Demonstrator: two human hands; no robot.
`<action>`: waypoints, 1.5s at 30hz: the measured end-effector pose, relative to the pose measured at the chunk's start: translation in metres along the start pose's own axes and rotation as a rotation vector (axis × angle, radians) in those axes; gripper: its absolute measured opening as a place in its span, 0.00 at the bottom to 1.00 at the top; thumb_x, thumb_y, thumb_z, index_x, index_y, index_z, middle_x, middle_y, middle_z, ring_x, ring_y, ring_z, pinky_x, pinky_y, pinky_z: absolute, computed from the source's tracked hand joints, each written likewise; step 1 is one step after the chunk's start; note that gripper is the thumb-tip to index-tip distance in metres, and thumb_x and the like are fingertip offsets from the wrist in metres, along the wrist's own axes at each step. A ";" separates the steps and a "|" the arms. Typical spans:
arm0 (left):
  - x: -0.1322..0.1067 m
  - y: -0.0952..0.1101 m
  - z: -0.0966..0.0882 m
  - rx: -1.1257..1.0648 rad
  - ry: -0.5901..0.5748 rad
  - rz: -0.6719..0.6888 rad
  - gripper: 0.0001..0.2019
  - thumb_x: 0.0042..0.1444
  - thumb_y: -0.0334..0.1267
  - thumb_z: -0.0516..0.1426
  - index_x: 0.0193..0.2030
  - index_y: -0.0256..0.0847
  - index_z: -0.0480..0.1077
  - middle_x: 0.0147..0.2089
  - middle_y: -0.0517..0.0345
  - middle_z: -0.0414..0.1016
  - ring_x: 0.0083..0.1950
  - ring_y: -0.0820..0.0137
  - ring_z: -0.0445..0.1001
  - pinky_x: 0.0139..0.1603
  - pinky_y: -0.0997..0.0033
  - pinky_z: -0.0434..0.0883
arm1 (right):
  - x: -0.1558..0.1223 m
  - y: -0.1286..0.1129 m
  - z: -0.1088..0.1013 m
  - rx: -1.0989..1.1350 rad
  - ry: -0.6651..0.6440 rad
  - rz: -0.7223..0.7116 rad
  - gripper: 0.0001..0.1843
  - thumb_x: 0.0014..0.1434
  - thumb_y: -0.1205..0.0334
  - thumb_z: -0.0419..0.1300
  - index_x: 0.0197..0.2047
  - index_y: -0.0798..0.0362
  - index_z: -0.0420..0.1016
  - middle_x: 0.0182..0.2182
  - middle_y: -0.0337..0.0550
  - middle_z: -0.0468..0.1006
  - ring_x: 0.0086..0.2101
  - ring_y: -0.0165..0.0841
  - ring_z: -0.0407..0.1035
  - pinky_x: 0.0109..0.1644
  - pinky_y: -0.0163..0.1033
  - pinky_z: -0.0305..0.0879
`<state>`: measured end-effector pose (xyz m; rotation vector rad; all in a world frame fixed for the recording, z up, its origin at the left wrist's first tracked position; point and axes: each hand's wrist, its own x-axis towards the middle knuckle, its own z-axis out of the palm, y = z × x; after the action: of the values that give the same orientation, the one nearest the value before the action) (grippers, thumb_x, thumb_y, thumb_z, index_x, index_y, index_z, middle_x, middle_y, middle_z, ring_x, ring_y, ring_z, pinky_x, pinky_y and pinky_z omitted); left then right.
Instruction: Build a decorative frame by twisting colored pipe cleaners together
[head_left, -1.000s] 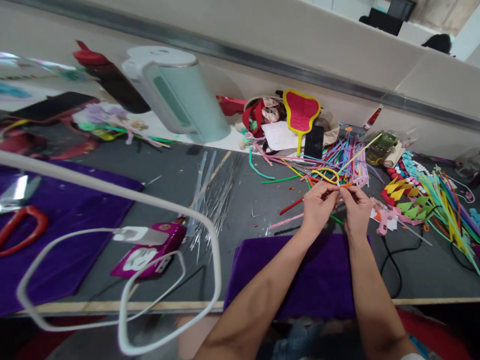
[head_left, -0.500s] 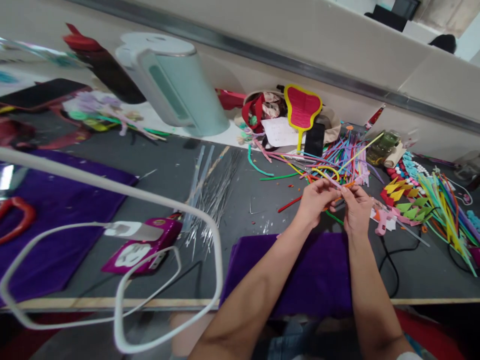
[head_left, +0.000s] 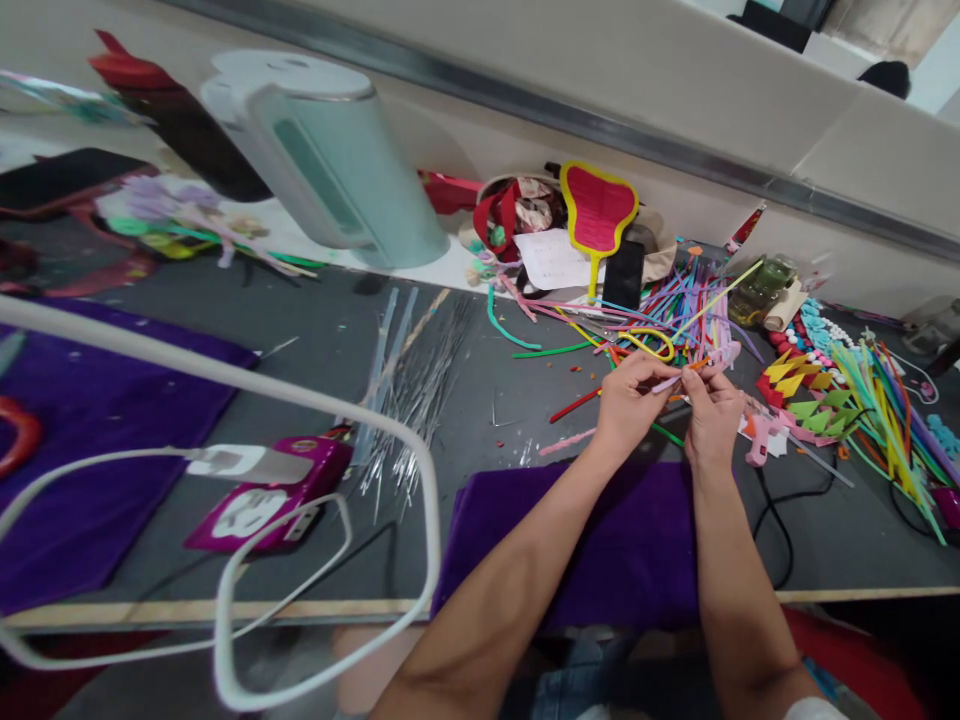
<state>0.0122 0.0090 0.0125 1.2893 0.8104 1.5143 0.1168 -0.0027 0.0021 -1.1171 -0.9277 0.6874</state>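
My left hand [head_left: 631, 402] pinches a lilac pipe cleaner [head_left: 666, 384], its fingertips close to those of my right hand [head_left: 714, 408]. In the right hand, thumb and forefinger are closed on an orange pipe cleaner [head_left: 699, 366]. The two strands meet between the fingertips; whether they are twisted together cannot be made out. Beyond the hands spreads a heap of coloured pipe cleaners [head_left: 694, 305]. A pink fuzzy strip [head_left: 566, 442] shows beside my left wrist. Under my forearms lies a folded purple cloth [head_left: 592, 550].
A pink glue gun [head_left: 761, 440] lies right of my hands. Bundled pipe cleaners [head_left: 885, 420] are farther right. To the left are thin wires [head_left: 420, 410], a magenta power bank [head_left: 277, 495] and a looping white cable [head_left: 431, 520]. A mint kettle [head_left: 360, 170] stands at the back.
The view has shifted slightly, moving the left-side things further left. Both hands keep their pinch with small finger movements. The pink strip beside my left wrist is now more visible.
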 end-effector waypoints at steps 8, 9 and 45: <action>0.007 0.001 -0.016 -0.361 -0.238 -0.501 0.14 0.45 0.45 0.65 0.35 0.37 0.75 0.23 0.60 0.70 0.19 0.77 0.66 0.16 0.78 0.64 | 0.002 -0.004 -0.007 -0.078 -0.086 -0.033 0.13 0.51 0.55 0.64 0.26 0.55 0.70 0.22 0.33 0.67 0.24 0.25 0.60 0.31 0.33 0.59; 0.008 0.001 -0.017 -0.371 -0.241 -0.513 0.15 0.44 0.45 0.66 0.33 0.36 0.74 0.22 0.61 0.69 0.18 0.78 0.65 0.15 0.79 0.63 | 0.002 -0.005 -0.007 -0.104 -0.105 -0.049 0.13 0.51 0.55 0.64 0.26 0.54 0.69 0.22 0.33 0.67 0.24 0.26 0.60 0.32 0.33 0.59; 0.013 0.006 -0.031 -0.260 -0.403 -0.621 0.16 0.40 0.43 0.67 0.27 0.35 0.68 0.15 0.67 0.58 0.15 0.84 0.52 0.14 0.82 0.43 | -0.004 -0.019 -0.008 -0.371 -0.243 -0.181 0.09 0.55 0.59 0.58 0.26 0.53 0.70 0.22 0.34 0.69 0.24 0.28 0.60 0.31 0.34 0.58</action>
<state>-0.0189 0.0215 0.0158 0.9759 0.6401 0.7984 0.1219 -0.0155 0.0181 -1.2715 -1.3879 0.5203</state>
